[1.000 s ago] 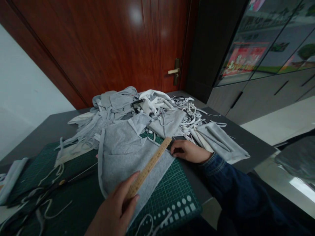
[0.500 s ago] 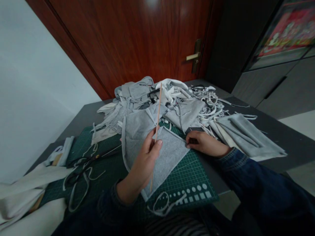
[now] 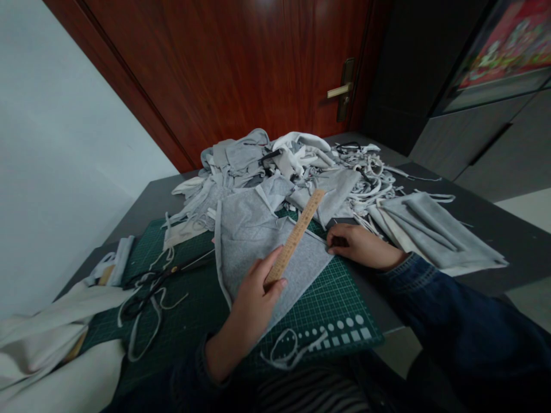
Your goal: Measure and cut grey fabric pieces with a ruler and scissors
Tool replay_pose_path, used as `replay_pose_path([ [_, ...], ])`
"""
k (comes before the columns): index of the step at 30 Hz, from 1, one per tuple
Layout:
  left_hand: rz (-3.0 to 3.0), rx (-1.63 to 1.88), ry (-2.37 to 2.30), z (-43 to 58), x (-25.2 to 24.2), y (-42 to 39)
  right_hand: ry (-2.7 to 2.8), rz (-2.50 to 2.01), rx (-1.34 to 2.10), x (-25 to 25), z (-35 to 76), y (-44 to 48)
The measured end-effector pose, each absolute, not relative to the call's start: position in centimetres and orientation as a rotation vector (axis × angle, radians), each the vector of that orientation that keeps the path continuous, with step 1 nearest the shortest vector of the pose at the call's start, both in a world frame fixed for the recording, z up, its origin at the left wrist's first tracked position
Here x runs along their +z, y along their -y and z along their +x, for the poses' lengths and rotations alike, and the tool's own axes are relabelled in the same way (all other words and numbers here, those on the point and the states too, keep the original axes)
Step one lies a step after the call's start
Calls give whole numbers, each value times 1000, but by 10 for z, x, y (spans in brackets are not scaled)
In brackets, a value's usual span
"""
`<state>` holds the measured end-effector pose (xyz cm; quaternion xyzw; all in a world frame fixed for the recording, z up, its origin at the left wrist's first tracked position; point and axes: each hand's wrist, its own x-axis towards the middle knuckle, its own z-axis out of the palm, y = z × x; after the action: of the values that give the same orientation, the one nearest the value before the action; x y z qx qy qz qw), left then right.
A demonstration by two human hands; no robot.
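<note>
scissors (image 3: pixel 148 289) lie at nine o'clock on the green cutting mat (image 3: pixel 344 315); left hand (image 3: pixel 252 304) closes around a wooden ruler (image 3: pixel 295 238) lying across grey fabric (image 3: pixel 247 246) at center; right hand (image 3: pixel 359 246), fingers curled, pinches the fabric's corner at three o'clock.

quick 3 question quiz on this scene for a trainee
1. Which hand holds the wooden ruler, left or right?
2. True or false: the black-handled scissors lie on the green cutting mat.
3. Fill in the missing word: the ruler lies across a piece of grey ____.

Key:
1. The left hand.
2. True.
3. The missing word is fabric: grey fabric.
</note>
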<state>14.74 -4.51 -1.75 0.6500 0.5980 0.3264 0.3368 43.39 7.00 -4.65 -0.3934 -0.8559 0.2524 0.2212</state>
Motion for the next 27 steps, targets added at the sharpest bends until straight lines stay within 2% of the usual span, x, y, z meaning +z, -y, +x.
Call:
replay_pose_path([
  [15, 1825, 371, -1678, 98, -4, 60, 2317, -1125, 729, -45, 432, -70],
  [27, 2210, 311, -1590, 65, -29, 75, 2287, -1158, 701, -39, 431, -70],
])
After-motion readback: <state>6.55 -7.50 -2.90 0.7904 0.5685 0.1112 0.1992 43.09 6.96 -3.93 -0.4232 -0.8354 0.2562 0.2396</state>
